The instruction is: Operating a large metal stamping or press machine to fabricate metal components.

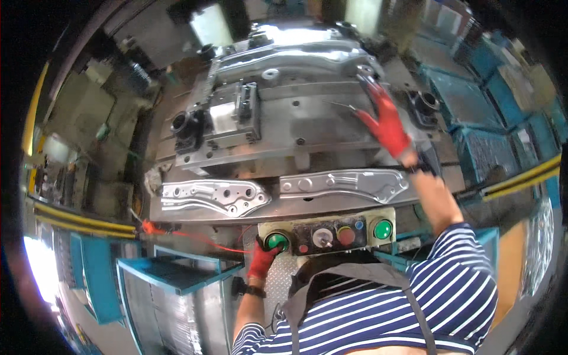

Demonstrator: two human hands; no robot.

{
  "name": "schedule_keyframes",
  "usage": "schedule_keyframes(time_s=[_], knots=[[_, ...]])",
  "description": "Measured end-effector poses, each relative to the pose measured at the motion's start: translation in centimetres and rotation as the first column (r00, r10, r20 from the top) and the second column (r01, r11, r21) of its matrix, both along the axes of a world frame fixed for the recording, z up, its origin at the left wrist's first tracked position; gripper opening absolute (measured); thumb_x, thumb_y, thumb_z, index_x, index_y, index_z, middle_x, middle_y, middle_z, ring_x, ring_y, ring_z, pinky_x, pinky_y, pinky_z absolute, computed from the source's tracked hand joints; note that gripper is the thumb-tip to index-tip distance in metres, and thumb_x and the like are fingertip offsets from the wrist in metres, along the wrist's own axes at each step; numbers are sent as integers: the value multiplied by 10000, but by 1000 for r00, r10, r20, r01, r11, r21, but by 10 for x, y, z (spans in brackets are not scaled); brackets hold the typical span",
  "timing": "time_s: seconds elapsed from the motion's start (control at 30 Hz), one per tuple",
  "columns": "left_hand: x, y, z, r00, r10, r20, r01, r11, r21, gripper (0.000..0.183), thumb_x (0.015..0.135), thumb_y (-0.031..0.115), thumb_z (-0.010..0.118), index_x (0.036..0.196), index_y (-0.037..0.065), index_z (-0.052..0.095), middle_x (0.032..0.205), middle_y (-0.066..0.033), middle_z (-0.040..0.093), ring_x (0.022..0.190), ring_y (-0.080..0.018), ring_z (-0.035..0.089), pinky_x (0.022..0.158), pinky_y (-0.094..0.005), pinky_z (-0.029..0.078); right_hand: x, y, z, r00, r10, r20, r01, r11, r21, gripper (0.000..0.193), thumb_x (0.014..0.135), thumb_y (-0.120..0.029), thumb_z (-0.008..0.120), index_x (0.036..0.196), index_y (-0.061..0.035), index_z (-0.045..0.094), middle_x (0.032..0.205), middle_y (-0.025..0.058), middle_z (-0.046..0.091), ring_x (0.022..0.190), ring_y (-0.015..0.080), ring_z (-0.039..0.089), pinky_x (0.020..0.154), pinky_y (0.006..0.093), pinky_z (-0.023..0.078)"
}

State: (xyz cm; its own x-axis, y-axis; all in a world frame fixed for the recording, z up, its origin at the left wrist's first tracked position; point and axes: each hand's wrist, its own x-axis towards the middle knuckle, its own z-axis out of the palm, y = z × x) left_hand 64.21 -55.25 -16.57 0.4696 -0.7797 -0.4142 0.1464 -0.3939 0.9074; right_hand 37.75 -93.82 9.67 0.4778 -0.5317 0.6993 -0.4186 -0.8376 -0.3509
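Note:
My left hand (262,260), in a red glove with dark fingertips, rests at the left green push button (276,241) of the control box. Its fingers are apart around the button's edge, and the thumb touches the button. My right hand (386,121), in a matching glove, reaches over the right side of the press die (319,112). Its fingers are spread and blurred by motion. A thin dark line shows by the thumb tip; I cannot make out what it is. Two stamped metal brackets, a left one (216,197) and a right one (346,184), lie along the die's front edge.
A long shiny formed part (290,58) lies across the back of the die. Dark guide posts (188,127) stand at the die's corners. The control box (307,232) also carries a red knob (345,235) and a right green button (383,229). A blue cart (177,275) stands lower left.

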Motion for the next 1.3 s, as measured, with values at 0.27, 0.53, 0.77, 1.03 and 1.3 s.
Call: schedule_keyframes(time_s=[0.27,0.53,0.77,1.03,1.3], knots=[[-5,-6,11,997,-63,48,68,990,-127,601,710,-91,685,1261,37,482,1198,-94,593,1069,-227,584,931,-350,477,-201,187,-226,762,-641,-91,443,413,795,640,855,-275,678,1373,8,430,1365,255,474,1291,396,429,1058,436,358],[-11,-4,28,949,-49,311,38,998,42,576,675,12,765,1197,3,520,1145,-115,618,1023,-230,597,898,-348,473,-167,217,-269,847,-506,-161,381,366,849,690,737,-222,784,1303,4,461,1190,217,617,1103,346,594,927,419,466],[-4,-11,-8,957,-76,281,76,997,14,661,650,42,799,1230,-30,488,1162,-147,610,1022,-255,593,903,-367,466,-192,210,-305,862,-479,-165,401,446,800,655,737,-211,788,1272,8,479,1155,207,637,1102,319,601,939,407,460],[-1,-11,-16,927,-94,364,72,995,74,707,653,32,789,1266,-59,449,1225,-185,563,1130,-272,538,998,-353,406,-179,217,-274,850,-515,-108,391,481,785,595,717,-193,776,1212,-1,506,1159,215,625,1099,374,588,919,421,473],[-4,-8,-4,945,-74,320,71,997,21,667,678,17,777,1261,-38,458,1220,-164,575,1116,-249,553,973,-342,427,-185,211,-297,887,-456,-77,314,471,824,650,703,-209,784,1239,-3,479,1173,234,606,1136,387,556,946,433,449]])
